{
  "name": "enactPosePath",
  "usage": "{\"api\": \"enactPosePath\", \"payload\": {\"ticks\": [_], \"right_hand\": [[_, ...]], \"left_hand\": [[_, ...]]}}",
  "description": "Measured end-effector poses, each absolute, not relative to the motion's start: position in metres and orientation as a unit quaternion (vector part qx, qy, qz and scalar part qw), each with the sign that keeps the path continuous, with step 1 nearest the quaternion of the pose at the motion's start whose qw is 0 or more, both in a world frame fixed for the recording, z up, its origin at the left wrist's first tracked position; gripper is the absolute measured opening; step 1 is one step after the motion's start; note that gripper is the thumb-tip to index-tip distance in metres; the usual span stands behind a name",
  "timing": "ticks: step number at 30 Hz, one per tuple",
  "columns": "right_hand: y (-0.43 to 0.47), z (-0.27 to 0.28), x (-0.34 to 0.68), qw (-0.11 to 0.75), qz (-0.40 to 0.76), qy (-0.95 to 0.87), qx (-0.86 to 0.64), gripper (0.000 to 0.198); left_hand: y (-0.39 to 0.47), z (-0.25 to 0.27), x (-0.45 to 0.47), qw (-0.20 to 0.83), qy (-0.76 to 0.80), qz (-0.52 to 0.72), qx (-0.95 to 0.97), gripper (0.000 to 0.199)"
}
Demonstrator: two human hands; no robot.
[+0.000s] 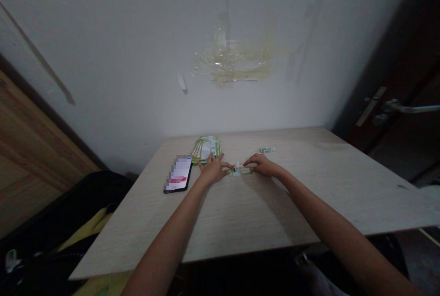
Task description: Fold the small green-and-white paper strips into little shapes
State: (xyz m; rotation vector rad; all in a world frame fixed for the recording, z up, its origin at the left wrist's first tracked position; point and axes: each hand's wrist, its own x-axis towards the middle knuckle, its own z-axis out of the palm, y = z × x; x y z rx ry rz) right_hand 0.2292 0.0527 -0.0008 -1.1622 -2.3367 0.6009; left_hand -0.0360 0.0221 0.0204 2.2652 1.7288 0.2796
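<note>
A small flat green-and-white printed piece point(239, 172), perhaps a folded paper or packet, lies low over the table between my hands. My left hand point(213, 171) has its thumb and index finger closed on the piece's left end, while its other fingers spread toward a fanned stack of green-and-white printed sheets or packets point(207, 147). At the right end, the thumb and index finger of my right hand point(264, 166) pinch the same piece. Beyond my right hand lies another small green-and-white strip point(267, 149). Printed details are too small to read.
A phone point(178, 174) with a lit, partly blurred screen lies left of my left hand. The pale wooden table point(220, 236) meets a wall point(137, 80) bearing clear tape point(233, 64). A dark door with a metal handle point(412, 109) stands to the right. Dark bags or cloth point(103, 186) sit at left.
</note>
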Motion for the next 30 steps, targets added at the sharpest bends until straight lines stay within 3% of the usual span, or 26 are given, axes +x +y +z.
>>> {"api": "enactPosePath", "payload": {"ticks": [14, 30], "right_hand": [[0.038, -0.015, 0.228, 0.300, 0.194, -0.820, -0.447, 0.025], [0.030, -0.013, 0.217, 0.357, 0.180, -0.789, -0.466, 0.020]], "left_hand": [[0.009, 0.014, -0.032, 0.072, 0.616, 0.161, 0.767, 0.022], [0.006, 0.007, -0.019, 0.098, 0.609, 0.244, 0.748, 0.009]]}}
